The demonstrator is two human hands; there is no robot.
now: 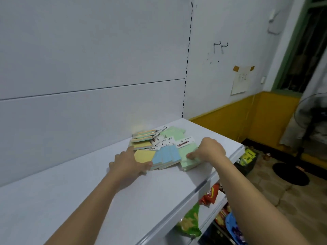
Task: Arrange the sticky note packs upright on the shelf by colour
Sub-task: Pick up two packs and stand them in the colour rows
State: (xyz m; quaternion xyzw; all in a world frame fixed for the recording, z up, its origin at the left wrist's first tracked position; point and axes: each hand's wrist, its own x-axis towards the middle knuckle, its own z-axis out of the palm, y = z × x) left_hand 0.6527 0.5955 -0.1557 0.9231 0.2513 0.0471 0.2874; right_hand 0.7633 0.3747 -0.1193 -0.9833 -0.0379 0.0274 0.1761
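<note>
Sticky note packs lay flat in a loose heap on the white shelf [70, 200], near its back panel and toward the right end — none stood upright. Yellow pack [144, 155] at the left of the heap, blue packs [167, 155] fanned in the middle, a green pack [187, 152] at the right, its white header card reading "STICKY NOTE". More green packs [174, 132] farther back. Striped packs [143, 137] stacked at the back left, edges showing yellow and green bands, lying over another yellow pad.

Left hand [130, 163] spread palm-down, fingers loose, thumb touching the near edge of the yellow and blue packs; forefinger reaching toward the back pads. Nothing gripped — just pressed against the heap.

Right hand [210, 150] closed around the near green pack, thumb on top, fingers curled round its right edge.

Below the shelf front, snack bags [192, 221] hung or stood on lower levels — green, red. Standing fan [311, 117] on the floor at far right. Paper sheet [239, 82] taped to the wall.
</note>
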